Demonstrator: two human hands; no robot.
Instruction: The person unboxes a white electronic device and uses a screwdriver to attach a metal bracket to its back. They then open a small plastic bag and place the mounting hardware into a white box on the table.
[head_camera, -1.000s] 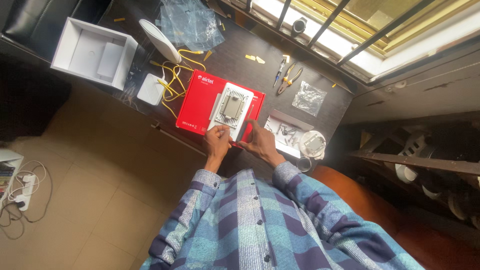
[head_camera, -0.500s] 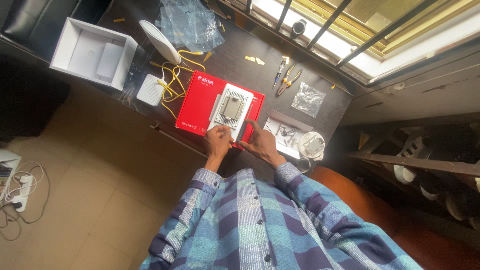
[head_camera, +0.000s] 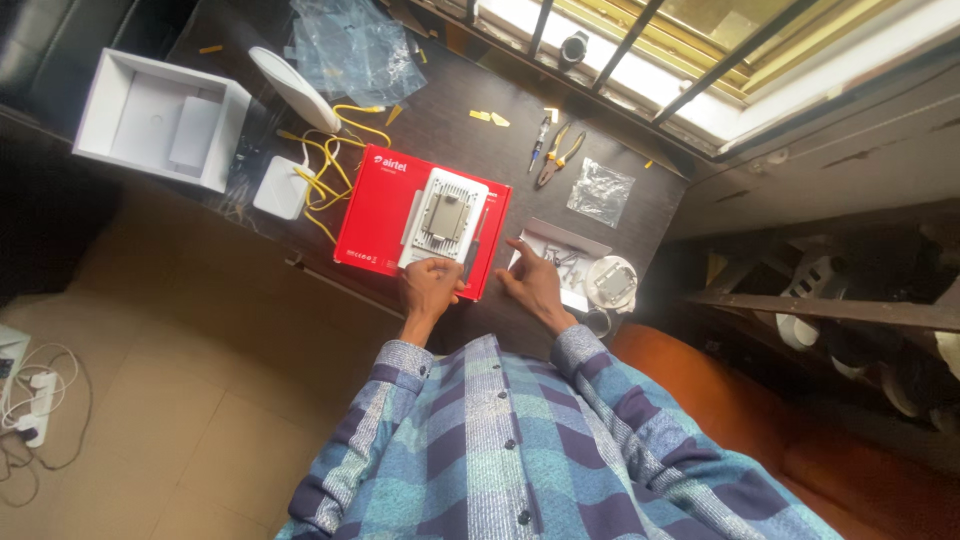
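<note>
Already unboxed: the white router unit (head_camera: 443, 216) lies back-up on the red carton (head_camera: 380, 215) at the dark table's (head_camera: 470, 150) near edge. Your left hand (head_camera: 430, 285) pinches the unit's lower edge, fingers curled on it. Your right hand (head_camera: 533, 277) is loose and holds nothing, forefinger stretched toward the small open box of screws (head_camera: 560, 258). By the look of it, fitting is barely begun: screwdriver (head_camera: 539, 142) and pliers (head_camera: 556, 156) lie untouched, well apart, near the window.

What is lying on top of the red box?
A white and grey finned device lies on the red box, the left hand touching its near edge. Whatever is inside the box is hidden.
</note>
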